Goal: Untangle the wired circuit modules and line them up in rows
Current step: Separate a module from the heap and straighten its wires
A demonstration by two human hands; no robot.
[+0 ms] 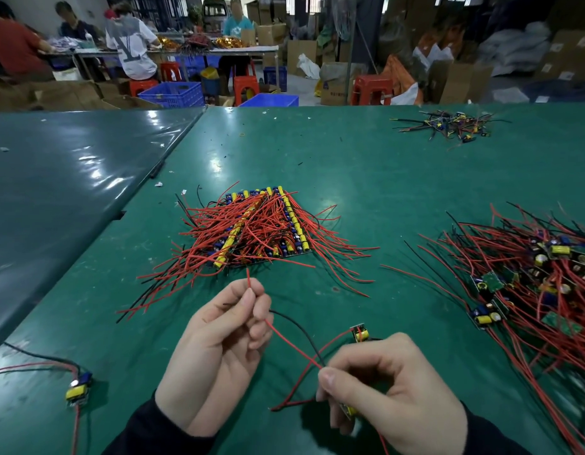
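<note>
A: Why the grip at the near edge?
B: Left hand (219, 339) pinches a thin red wire (286, 341); right hand (393, 395) pinches the crossing, holding a small yellow-capacitor circuit module (360, 333) (separating leads, likely).
A: Beyond?
B: Neat red-wired rows (261, 224) mid-table; tangled pile (527, 274) at the right edge.

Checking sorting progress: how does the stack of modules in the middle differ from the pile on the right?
The middle stack has modules lined up in straight rows; the right pile is jumbled, boards lying at mixed angles. The middle stack's wires fan sideways; the right pile's cross in a tangle. Both have red and black wires and yellow parts.
</note>
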